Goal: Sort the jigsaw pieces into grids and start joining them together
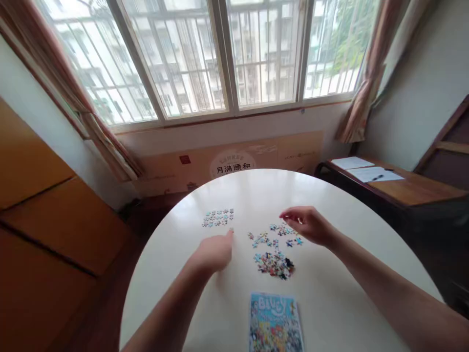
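Note:
On a round white table (330,313), my left hand (214,252) is curled, its forefinger pressing a small puzzle piece near the lower right corner of a joined patch of jigsaw pieces (218,218). My right hand (308,224) hovers over scattered loose pieces (275,238), fingers pinched together; whether a piece is in them is too small to tell. A denser heap of pieces (274,265) lies nearer to me. The puzzle box (275,322), blue with cartoon art, lies flat at the table's near edge.
A dark wooden side table (414,188) with papers (370,173) and a pen stands at the right. Flat cardboard (234,164) leans under a barred window (220,54). Orange wooden furniture (47,215) fills the left. Curtains hang at both window sides.

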A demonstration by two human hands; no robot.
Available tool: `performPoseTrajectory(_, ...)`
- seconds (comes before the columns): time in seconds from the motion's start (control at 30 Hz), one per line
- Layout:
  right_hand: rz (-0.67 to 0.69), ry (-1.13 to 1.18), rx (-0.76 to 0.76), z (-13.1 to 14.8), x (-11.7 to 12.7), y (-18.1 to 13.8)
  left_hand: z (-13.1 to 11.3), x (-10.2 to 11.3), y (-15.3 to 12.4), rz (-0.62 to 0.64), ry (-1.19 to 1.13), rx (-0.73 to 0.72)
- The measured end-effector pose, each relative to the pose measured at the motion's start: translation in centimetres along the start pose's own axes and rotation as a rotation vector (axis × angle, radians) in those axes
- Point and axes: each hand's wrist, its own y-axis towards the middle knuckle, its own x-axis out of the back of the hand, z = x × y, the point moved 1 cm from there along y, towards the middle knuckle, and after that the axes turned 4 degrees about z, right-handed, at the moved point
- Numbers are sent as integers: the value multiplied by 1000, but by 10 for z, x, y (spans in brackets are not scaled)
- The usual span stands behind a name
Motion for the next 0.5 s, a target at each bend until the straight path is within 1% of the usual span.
performPoseTrajectory(0.2, 10, -8, -3, -1, 1, 0, 4, -4, 13, -88, -58, 41)
performPoseTrajectory(0.37, 22, -11, -10, -2, 1, -1, 6, -7, 21, -109, -38, 39)
performPoseTrajectory(0.5, 34, -20, -5, -3, 1, -1, 6, -5, 24, -121, -37, 49)
